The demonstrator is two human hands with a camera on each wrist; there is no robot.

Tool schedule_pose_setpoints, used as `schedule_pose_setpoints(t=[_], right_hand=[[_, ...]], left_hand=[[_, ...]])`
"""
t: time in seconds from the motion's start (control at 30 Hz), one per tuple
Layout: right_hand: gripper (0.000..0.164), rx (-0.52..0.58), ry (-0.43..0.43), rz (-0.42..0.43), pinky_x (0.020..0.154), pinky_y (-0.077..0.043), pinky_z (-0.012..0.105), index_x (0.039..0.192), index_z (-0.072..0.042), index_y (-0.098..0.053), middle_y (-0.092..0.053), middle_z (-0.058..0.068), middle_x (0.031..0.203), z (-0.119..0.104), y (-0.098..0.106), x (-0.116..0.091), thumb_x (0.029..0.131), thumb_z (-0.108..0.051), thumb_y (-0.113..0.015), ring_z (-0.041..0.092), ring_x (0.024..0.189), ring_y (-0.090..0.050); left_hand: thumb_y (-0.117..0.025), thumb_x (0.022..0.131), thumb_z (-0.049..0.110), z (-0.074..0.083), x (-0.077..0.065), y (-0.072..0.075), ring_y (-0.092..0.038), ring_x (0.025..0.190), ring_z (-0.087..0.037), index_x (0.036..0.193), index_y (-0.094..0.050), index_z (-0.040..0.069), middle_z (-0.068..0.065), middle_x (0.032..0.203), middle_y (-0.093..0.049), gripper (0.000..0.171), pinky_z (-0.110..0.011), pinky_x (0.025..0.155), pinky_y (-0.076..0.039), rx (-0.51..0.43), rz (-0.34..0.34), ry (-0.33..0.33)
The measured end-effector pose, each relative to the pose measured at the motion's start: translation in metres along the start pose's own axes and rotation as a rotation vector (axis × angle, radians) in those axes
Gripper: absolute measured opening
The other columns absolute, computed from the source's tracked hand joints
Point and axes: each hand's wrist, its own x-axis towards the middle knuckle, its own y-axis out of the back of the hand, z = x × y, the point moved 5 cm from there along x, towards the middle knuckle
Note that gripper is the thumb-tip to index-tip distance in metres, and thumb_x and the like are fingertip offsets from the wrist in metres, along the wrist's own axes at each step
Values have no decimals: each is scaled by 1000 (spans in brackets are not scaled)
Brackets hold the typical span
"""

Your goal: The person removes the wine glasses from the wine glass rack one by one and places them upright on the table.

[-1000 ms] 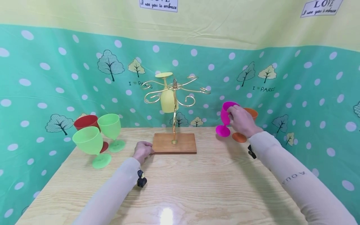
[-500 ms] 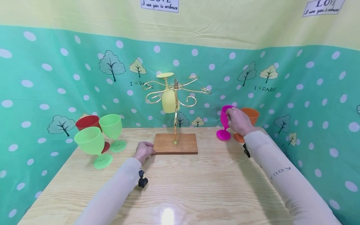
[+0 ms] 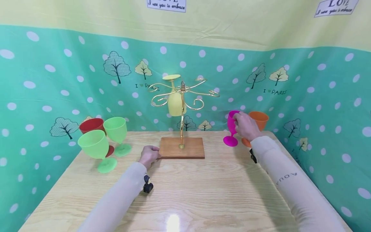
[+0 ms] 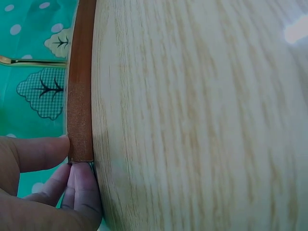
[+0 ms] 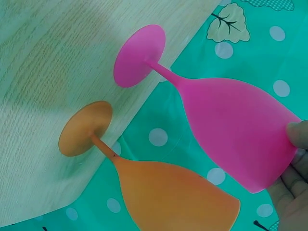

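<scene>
A magenta goblet stands upright at the back right of the table. My right hand holds its bowl near the rim, thumb on one side and fingers on the other in the right wrist view. Beside it is an orange goblet, partly behind my hand in the head view. My left hand grips the left end of the wooden base of a gold wire goblet rack. In the left wrist view, its thumb lies on the upper edge and the fingertips touch the end. A yellow goblet hangs upside down from the rack.
Two light green goblets, the front one and the rear one, stand at the left with a red goblet behind them. A patterned cloth hangs behind and around the wooden table.
My right hand has lowered the magenta goblet, which was tilted and slightly higher, to stand upright beside the orange one. My left hand stays on the rack's base. The head view shifts slightly.
</scene>
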Motion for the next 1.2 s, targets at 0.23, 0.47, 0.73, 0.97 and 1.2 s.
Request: schedule_pose_setpoints(t=[0.23,0.47,0.73,0.97,1.2], right_hand=[[23,-10,5,-10,77,-49,40,112,1,-61,-54,11,95,0,0,1,89,-3,-60,28,89,-49],[33,28,-22,-19,84,-49,47,121,2,-57,-52,15,105,-1,4,0,92,-12,-60,32,100,-48],[34,61,21,103,89,-47,48,123,0,-58,-53,15,114,-16,9,-6,94,-17,-57,31,107,-46],[24,88,127,233,87,-48,45,109,0,-63,-57,12,108,-40,11,-15,91,-16,-59,29,104,-50],[27,189,127,153,86,-49,44,113,0,-61,-58,13,108,-55,-9,-29,93,-17,-56,28,101,-53]], left_hand=[[-64,77,-7,1,0,0,-53,103,-30,114,-62,-3,-21,119,-57,37,-36,81,-48,-10,-9,-6],[-64,78,-7,2,-2,1,-51,107,-31,116,-61,-3,-22,123,-55,38,-38,85,-47,-20,-20,-6],[-64,79,-6,1,-3,1,-52,103,-30,118,-60,-3,-22,122,-55,39,-36,81,-47,-13,-27,-15],[-65,79,-5,2,-3,2,-53,102,-29,117,-61,-2,-21,122,-55,38,-36,81,-47,-6,-24,-2],[-64,78,-5,1,-1,1,-51,106,-31,117,-61,-1,-21,123,-55,39,-38,83,-47,-4,-27,16]])
